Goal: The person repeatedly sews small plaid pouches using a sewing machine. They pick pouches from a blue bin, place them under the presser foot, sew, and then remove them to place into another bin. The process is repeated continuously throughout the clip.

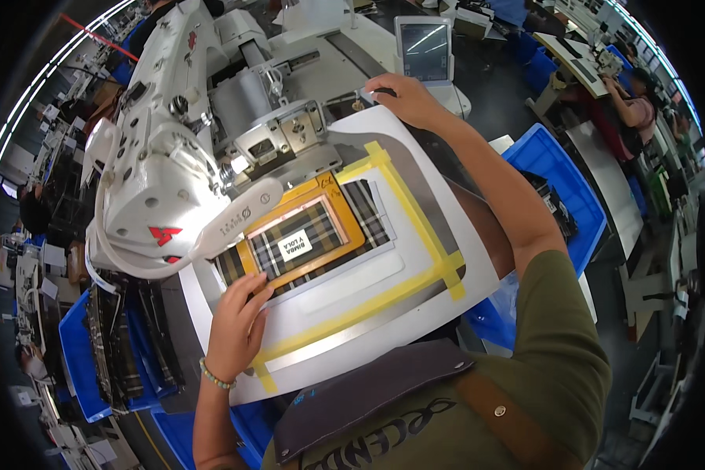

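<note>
A yellow clamp frame [352, 223] lies on a piece of plaid fabric [368, 211], with a white label [295, 245] in its window. Under them is a white sheet edged with yellow tape [415, 207], on the bed of a white sewing machine [157, 180]. My left hand [243, 321] rests its slightly spread fingertips at the frame's near left corner. Out past the sheet's far edge, my right hand [407, 100] has its fingers curled by a small metal part; what they hold, if anything, is hidden.
The machine's metal head [278, 145] stands just behind the frame. A white lamp arm [239, 219] crosses over the frame's left side. Blue bins stand left [78, 356] with plaid pieces and right [583, 188] with dark pieces. A screen [424, 48] stands at the back.
</note>
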The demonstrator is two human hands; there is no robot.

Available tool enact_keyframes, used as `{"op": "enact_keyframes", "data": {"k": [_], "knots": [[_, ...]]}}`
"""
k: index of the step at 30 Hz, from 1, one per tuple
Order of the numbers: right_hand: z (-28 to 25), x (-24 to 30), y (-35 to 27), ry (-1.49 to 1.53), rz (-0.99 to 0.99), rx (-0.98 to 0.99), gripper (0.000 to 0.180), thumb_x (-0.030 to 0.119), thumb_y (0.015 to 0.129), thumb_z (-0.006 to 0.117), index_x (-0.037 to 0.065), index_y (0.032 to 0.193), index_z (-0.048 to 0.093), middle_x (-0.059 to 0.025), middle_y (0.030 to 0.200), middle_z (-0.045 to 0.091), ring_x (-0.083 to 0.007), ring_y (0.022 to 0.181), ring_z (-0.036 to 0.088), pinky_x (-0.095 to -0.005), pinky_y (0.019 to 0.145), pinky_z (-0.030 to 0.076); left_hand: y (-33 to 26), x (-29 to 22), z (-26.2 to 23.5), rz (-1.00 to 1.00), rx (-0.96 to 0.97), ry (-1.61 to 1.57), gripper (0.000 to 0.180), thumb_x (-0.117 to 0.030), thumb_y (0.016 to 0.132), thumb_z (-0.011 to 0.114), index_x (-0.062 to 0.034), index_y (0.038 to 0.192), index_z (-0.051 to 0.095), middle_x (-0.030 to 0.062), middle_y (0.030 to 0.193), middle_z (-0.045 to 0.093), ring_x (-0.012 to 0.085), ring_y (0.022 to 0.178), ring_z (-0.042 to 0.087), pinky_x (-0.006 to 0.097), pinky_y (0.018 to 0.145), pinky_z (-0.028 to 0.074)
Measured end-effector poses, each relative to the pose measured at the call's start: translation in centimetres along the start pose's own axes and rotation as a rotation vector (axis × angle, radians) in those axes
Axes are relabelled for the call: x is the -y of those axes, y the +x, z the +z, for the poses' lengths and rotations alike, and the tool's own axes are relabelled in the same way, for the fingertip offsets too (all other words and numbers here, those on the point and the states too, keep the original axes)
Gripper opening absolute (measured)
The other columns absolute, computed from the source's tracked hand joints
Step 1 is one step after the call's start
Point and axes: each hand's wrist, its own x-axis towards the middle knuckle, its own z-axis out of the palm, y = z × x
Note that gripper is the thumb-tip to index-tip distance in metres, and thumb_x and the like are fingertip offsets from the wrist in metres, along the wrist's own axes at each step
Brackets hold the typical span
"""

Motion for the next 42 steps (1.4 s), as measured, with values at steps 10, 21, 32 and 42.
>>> {"op": "enact_keyframes", "data": {"k": [10, 21, 32, 42], "knots": [[5.4, 15.5, -13.2, -0.378, -0.537, 0.385, 0.037, 0.006, 0.086, 0.068, 0.002, 0.123, 0.068, -0.0116, 0.131, 0.067, -0.0249, 0.118, 0.061, -0.0391, 0.092, 0.050, 4.8, 0.8, 4.0, 0.082, 0.091, 0.145, 0.064, -0.023, 0.090, 0.075, -0.0065, 0.147, 0.052, 0.0155, 0.160, 0.041, 0.0373, 0.146, 0.041, 0.049, 0.120, 0.035], [7.8, 15.9, -13.1, -0.466, -0.508, 0.269, 0.038, 0.005, 0.083, 0.066, 0.001, 0.121, 0.066, -0.0126, 0.129, 0.065, -0.0258, 0.121, 0.058, -0.0364, 0.092, 0.050, 5.3, 0.8, 4.4, 0.098, 0.078, 0.171, 0.059, -0.028, 0.092, 0.073, -0.0072, 0.144, 0.055, 0.0150, 0.158, 0.044, 0.0364, 0.146, 0.040, 0.049, 0.119, 0.035], [7.9, 16.1, -12.8, -0.457, -0.510, 0.257, 0.036, 0.005, 0.084, 0.063, -0.001, 0.119, 0.066, -0.0127, 0.125, 0.064, -0.0269, 0.119, 0.060, -0.0390, 0.093, 0.050, 7.5, 0.7, 6.1, 0.131, 0.003, 0.236, 0.058, -0.030, 0.093, 0.071, -0.0043, 0.142, 0.056, 0.0153, 0.153, 0.049, 0.0352, 0.141, 0.044, 0.047, 0.114, 0.037], [6.8, 15.9, -11.8, -0.438, -0.570, 0.334, 0.037, 0.006, 0.081, 0.069, 0.000, 0.118, 0.067, -0.0119, 0.124, 0.065, -0.0273, 0.118, 0.061, -0.0395, 0.092, 0.051, 7.0, 0.5, 6.0, 0.135, -0.011, 0.237, 0.050, -0.025, 0.093, 0.071, -0.0053, 0.138, 0.060, 0.0134, 0.150, 0.052, 0.0338, 0.140, 0.046, 0.046, 0.112, 0.040]]}}
